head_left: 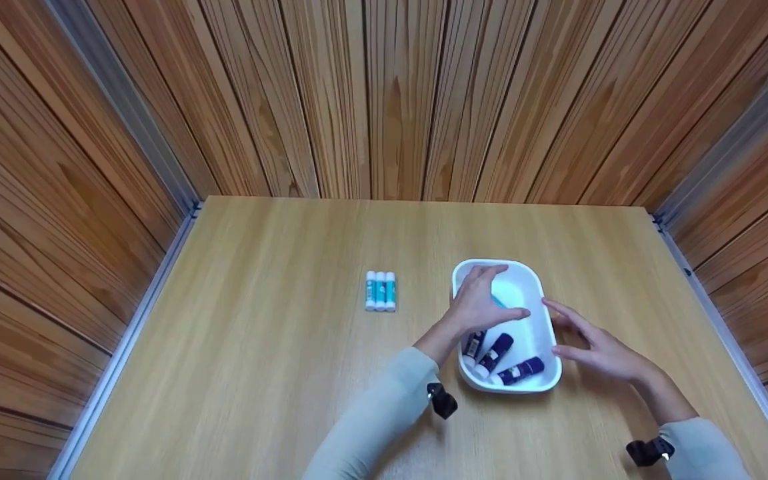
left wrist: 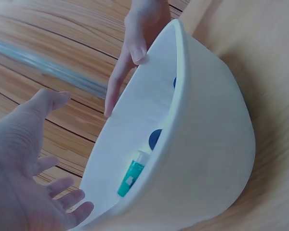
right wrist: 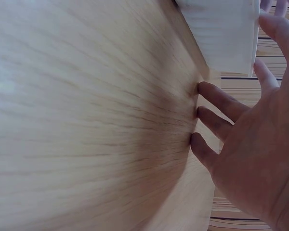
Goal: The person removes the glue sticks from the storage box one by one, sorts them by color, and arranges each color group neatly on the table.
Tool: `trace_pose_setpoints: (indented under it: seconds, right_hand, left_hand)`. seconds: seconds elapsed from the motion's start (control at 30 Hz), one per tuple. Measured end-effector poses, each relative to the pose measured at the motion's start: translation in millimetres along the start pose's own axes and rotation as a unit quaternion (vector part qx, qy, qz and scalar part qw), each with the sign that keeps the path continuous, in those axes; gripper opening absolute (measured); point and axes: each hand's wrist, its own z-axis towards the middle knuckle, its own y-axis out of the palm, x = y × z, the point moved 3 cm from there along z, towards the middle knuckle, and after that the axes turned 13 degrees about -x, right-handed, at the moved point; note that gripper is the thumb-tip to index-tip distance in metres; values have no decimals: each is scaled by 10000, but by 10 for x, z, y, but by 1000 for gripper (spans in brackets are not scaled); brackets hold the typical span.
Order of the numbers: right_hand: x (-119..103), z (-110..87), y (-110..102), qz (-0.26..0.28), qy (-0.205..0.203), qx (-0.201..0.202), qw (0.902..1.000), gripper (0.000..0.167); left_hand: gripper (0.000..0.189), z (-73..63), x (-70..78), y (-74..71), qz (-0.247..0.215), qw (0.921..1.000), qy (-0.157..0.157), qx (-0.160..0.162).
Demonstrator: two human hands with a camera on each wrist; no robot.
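A white plastic tub point(head_left: 524, 285) stands on the table. Over its left part hovers my left hand point(head_left: 479, 305), thumb and fingers spread with nothing between them. Dark purple glue sticks lie near the tub's front end, among them one glue stick point(head_left: 521, 371) and another point(head_left: 495, 353). A teal glue stick point(left wrist: 131, 177) shows inside the tub in the left wrist view, mostly covered by my left hand from above. Beside the right wall, my right hand point(head_left: 597, 347) touches the rim with thumb and index finger; its other fingertips meet the table in the right wrist view.
Three teal glue sticks point(head_left: 381, 291) stand or lie side by side on the wooden table point(head_left: 277, 347), left of the tub. Wood-plank walls point(head_left: 397, 100) enclose the back and sides, with metal rails point(head_left: 137, 307) along the table's side edges.
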Motion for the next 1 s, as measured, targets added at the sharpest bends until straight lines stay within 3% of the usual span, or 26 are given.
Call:
trace_pose_setpoints:
  seconds: [0.3,0.7,1.0]
  right_hand:
    - [0,-4,4,-10,40,-21,10000,83]
    - [6,2,9,15,37,-48,10000,83]
    - [6,0,-2,48,5,-49,10000,84]
  left_hand:
    - [96,109,-26,112,-437,9990,-30,-95]
    - [93,195,-71,226,-540,9977,85,-404]
    - [86,247,-83,267,-749,9950,380,-548]
